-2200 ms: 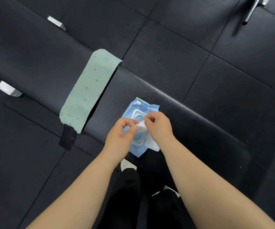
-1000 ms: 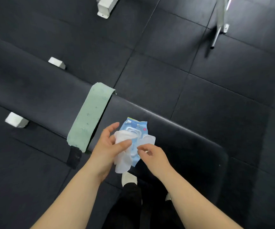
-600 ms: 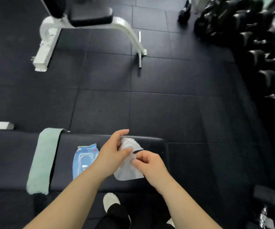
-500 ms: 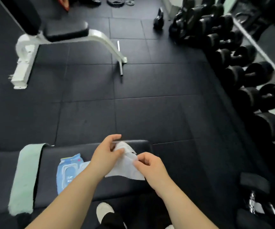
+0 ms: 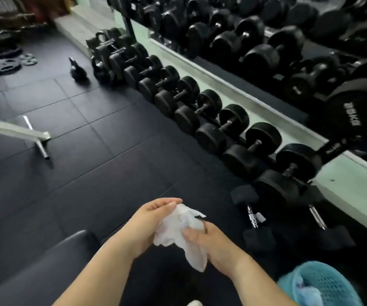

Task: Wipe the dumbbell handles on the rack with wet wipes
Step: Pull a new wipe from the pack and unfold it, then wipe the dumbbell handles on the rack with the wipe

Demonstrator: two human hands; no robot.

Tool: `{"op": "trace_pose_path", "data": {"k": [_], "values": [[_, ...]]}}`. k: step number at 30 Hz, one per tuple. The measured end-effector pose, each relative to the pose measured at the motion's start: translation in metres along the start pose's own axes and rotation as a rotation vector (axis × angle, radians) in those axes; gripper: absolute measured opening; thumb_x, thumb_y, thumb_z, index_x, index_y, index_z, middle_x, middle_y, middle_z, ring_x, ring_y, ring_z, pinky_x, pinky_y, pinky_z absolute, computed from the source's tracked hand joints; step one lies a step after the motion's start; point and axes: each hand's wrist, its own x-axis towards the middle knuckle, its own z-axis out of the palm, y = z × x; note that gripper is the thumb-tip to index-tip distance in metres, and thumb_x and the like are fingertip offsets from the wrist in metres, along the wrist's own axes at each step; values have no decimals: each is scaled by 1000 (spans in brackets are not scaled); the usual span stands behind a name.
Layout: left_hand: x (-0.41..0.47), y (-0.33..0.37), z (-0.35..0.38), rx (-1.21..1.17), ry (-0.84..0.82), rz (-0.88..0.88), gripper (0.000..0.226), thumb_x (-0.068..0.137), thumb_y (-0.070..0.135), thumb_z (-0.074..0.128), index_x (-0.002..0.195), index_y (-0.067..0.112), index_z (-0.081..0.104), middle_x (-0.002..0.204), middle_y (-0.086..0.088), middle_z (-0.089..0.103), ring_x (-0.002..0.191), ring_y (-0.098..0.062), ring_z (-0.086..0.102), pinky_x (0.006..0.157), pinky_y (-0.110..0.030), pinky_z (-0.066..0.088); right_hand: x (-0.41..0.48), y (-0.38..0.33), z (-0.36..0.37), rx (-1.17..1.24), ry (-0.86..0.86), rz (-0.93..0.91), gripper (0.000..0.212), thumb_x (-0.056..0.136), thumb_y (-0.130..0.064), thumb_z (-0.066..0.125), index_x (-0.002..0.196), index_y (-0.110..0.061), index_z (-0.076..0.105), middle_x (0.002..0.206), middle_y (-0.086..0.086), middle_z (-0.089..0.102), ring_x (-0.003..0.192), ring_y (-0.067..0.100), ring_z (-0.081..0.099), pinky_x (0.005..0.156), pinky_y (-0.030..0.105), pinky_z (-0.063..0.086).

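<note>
Right now the wet wipe (image 5: 178, 230) is bunched between both hands, near and low in the middle of the view. The left hand (image 5: 147, 221) has a loose grip, its fingers half curled around the upper part. The right hand (image 5: 209, 241) has a closer grip, with the thumb pressing on the lower part, from which a tail hangs down. The dumbbell handles (image 5: 254, 145) are well apart from the wipe, in a row that runs from near right to far along the low tier of the rack (image 5: 332, 147). None looks wiped yet, though the picture is blurred there, so I cannot be sure.

Several things may go wrong. The hanging tail can drag on the floor (image 5: 89, 173) and take up dirt when the person bends down. A wipe crumpled like this meets a handle with only a small area, so the underside may be missed. Two loose dumbbells (image 5: 252, 217) lie on the floor between the person and the rack, and a foot can catch on them. The handles sit deep between heavy heads, so fingers may get pinched
</note>
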Motion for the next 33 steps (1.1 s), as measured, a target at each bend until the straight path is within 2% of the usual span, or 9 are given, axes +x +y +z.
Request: {"op": "trace_pose_path", "data": {"k": [4,7,11,15,19,24,26,30,33], "values": [[31,-1,48,-22,-22,-71,14,89,12,52,101,11,60,79,-5,70,66,-15,66,55,-24,55,-25,2,-58,40,246,-7,18,82,-30,60,94,-22,69,96,-1,72,93,12,66,81,24,51],[55,-14,71,-74,-40,-140,16,88,9,52,103,8,58,80,-7,72,71,-18,67,61,-27,56,-37,12,-91,115,397,-6,18,89,-21,53,100,-15,66,100,3,71,97,15,65,85,25,51],[84,-39,103,162,-161,-357,31,88,38,48,99,10,57,98,-7,67,93,-18,62,83,-32,47,-45,26,-123,265,547,-17,17,91,-16,49,96,-11,65,99,5,70,100,16,63,90,28,48],[119,-38,138,193,-380,-499,51,85,52,44,103,9,64,101,-6,68,101,-20,61,90,-34,45,-46,25,-154,327,603,-27,18,92,-15,48,96,-12,66,95,0,70,94,11,64,82,21,49],[170,-13,175,67,-381,-351,26,85,25,51,92,4,65,81,-10,69,79,-20,64,78,-32,48,-32,15,-195,339,650,3,20,92,-17,48,96,-14,67,98,1,71,98,12,64,86,25,48],[242,41,198,274,-330,-120,23,91,9,47,79,-1,63,68,-10,69,61,-16,65,58,-22,54,13,-4,-248,318,752,48,23,91,-22,50,106,-14,65,107,0,69,105,12,61,100,34,44],[267,62,206,343,-331,-58,23,91,10,48,76,1,64,68,-7,69,64,-17,64,59,-22,52,30,-17,-263,344,783,34,20,90,-17,51,97,-10,68,100,5,70,95,14,63,92,31,49],[308,99,231,405,-444,-44,15,87,20,60,82,6,62,77,-7,67,76,-18,61,72,-26,46,52,-42,-296,437,802,-35,19,91,-12,49,82,-11,66,74,1,67,66,8,61,56,17,47],[332,116,246,488,-577,-59,22,72,24,65,89,9,65,79,-2,72,77,-13,66,69,-20,51,60,-51,-320,525,851,-62,21,90,-8,49,78,-12,66,66,-1,65,59,8,57,52,19,43]]}}
